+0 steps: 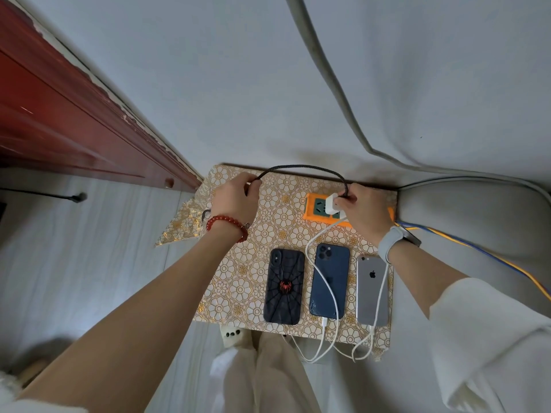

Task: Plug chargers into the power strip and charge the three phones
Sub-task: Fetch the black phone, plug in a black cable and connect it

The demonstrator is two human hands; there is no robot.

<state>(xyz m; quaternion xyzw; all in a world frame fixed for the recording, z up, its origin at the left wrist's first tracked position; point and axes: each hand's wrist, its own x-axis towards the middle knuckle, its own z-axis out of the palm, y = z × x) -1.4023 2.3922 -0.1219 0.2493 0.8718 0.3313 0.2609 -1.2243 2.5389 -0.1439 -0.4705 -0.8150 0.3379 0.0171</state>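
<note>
Right hand, centre right of frame, pinches white charger at orange power strip. Left hand grips black cable. Blue phone and silver phone are cabled; spider phone is not. Risk: taut cable tugs the charger crooked, leaving prongs half-seated.

Grey wall, red wooden door, pale floor.

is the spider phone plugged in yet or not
Not plugged in. The spider phone has no cable at its bottom edge; the black cable is held between the left hand and right hand.
</note>
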